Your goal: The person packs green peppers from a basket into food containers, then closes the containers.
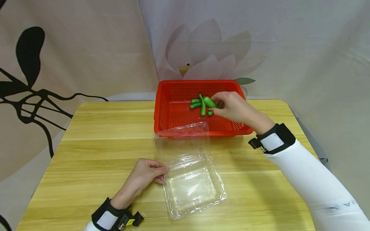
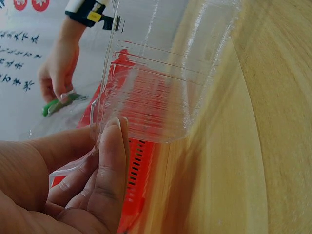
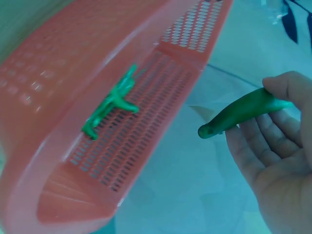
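Note:
Over the red plastic basket (image 1: 170, 123), my right hand (image 1: 234, 109) pinches a plump green chili pepper (image 3: 243, 109) between thumb and fingers. Several smaller green peppers (image 1: 203, 107) lie together on the basket's floor; in the right wrist view these peppers (image 3: 114, 102) overlap one another. On the table in front, a clear plastic clamshell box (image 1: 192, 189) stands open, its lid (image 1: 182, 146) leaning back toward the basket. My left hand (image 1: 147, 175) pinches the box's left edge near the hinge, thumb on top, as the left wrist view also shows.
The wooden table (image 1: 110, 144) ends at a fabric backdrop (image 1: 115, 48) with a printed flower. Against that backdrop sits the basket, at the table's far edge. Part of the box lid overlaps the basket's near rim in the head view.

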### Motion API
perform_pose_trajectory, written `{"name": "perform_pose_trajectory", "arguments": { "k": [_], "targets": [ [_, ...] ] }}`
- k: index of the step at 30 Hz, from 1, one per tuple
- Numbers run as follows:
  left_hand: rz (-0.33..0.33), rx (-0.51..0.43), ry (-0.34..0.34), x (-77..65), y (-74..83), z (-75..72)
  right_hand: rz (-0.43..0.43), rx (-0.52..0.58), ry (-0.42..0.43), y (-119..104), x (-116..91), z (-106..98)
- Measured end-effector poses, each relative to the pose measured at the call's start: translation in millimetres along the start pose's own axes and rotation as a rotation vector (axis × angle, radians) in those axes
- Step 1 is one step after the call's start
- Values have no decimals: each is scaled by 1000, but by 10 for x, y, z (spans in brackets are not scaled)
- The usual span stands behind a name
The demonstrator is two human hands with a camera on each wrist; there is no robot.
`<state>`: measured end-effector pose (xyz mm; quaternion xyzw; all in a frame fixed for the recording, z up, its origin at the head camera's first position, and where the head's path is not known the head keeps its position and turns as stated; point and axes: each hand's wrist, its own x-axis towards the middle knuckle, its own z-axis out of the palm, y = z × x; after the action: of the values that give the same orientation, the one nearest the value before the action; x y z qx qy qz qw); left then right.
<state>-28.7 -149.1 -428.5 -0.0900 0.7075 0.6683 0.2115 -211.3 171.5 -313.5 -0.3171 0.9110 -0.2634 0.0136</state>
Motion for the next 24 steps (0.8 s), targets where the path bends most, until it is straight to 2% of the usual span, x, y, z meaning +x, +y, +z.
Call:
{"name": "perform_pose_trajectory", "arguments": {
  "k": [5,14,21,24],
  "targets": [
    [1,0,-2,-3,11,-1,-53,1,31,-162,-125,-44],
    [-5,5,11,13,-16,7,-223,8,108,-427,-349,-49],
    [-6,2,10,16,-12,4,-377,8,148,-554,-487,40],
    [-1,2,5,11,-9,0,-422,3,141,-606,-540,106]
  ]
}}
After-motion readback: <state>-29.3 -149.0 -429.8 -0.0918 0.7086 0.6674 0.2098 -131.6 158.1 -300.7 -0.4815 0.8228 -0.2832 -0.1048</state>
